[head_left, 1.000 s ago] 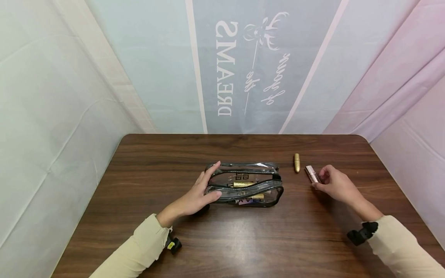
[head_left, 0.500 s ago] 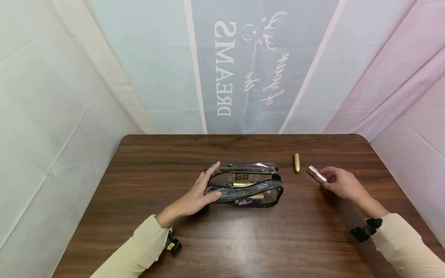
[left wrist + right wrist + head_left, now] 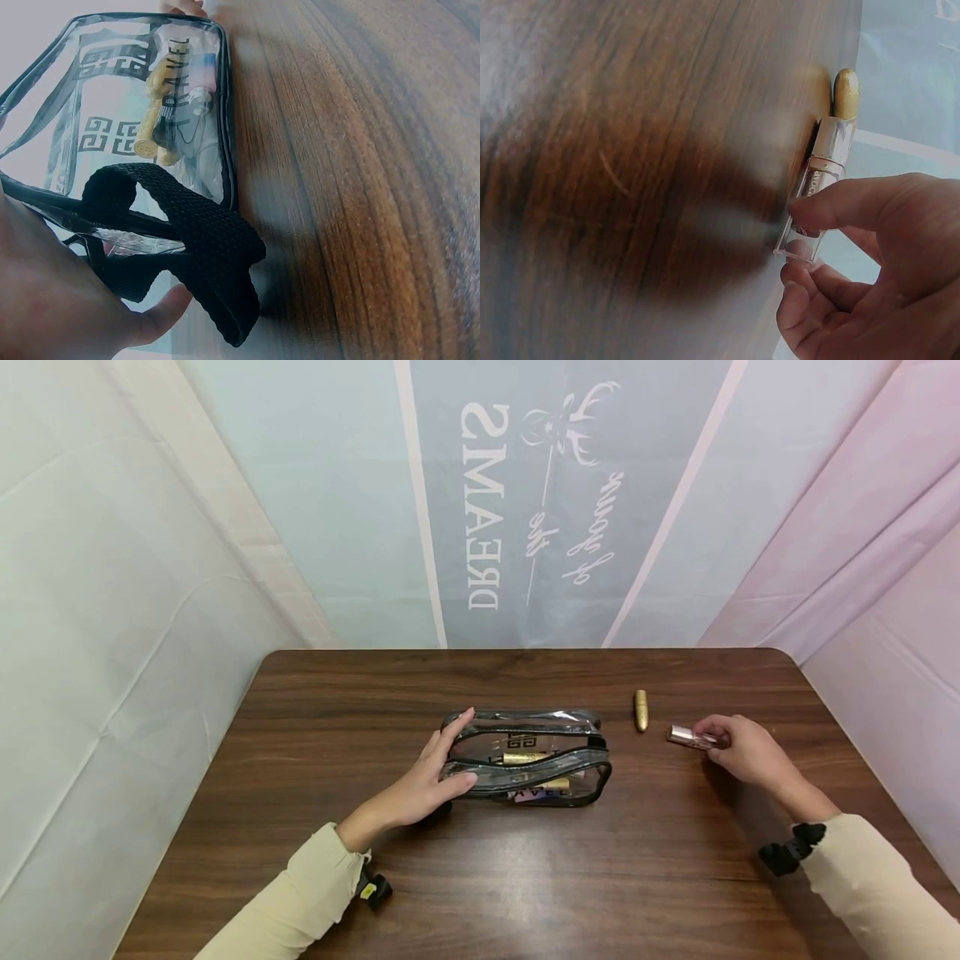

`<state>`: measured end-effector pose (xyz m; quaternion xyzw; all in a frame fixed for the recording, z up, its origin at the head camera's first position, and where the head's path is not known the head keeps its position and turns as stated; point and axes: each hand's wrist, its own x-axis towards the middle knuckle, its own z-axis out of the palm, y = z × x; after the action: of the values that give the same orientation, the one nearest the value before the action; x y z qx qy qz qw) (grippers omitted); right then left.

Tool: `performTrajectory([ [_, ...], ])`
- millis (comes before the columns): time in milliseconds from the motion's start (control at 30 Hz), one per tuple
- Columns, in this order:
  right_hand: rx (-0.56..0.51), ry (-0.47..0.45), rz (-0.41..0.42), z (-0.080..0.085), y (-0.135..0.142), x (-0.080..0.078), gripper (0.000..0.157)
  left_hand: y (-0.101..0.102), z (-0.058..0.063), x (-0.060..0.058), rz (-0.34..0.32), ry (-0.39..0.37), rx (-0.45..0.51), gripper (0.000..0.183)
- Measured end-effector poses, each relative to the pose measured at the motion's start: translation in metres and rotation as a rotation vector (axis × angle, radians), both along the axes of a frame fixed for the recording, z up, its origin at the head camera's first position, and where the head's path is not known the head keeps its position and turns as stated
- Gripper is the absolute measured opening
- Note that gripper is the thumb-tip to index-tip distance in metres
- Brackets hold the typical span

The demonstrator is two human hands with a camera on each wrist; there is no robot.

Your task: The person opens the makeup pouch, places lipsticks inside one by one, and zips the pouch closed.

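Note:
A clear pouch (image 3: pixel 532 781) with black piping lies on the table, with gold tubes showing inside. My left hand (image 3: pixel 420 787) rests on its left end, thumb and fingers stretched out along either side. In the left wrist view a black woven strap (image 3: pixel 217 247) loops from the pouch's end beside that hand. At the right, my right hand (image 3: pixel 750 756) pinches a lip gloss tube (image 3: pixel 832 141) between thumb and fingers. The tube has a shiny silvery cap and a clear body with dark lettering; it lies close over the table, cap pointing left.
A gold bullet-shaped tube (image 3: pixel 641 711) lies on the wooden table (image 3: pixel 360 693) between the pouch and the lip gloss, slightly farther back. Printed cloth (image 3: pixel 517 527) hangs behind the table's far edge, and pale cloth walls stand on both sides.
My right hand has shifted slightly right, and the lip gloss tube has turned from slanting to nearly sideways. The left hand and the pouch stay in place.

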<state>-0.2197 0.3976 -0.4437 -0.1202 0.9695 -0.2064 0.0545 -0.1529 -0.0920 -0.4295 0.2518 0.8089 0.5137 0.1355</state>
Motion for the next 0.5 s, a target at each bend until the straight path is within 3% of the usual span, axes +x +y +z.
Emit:
performTrajectory([
  [500, -0.033, 0.156, 0.126, -0.006, -0.015, -0.001, 0.023, -0.001, 0.001, 0.000, 0.000, 0.001, 0.001, 0.073],
])
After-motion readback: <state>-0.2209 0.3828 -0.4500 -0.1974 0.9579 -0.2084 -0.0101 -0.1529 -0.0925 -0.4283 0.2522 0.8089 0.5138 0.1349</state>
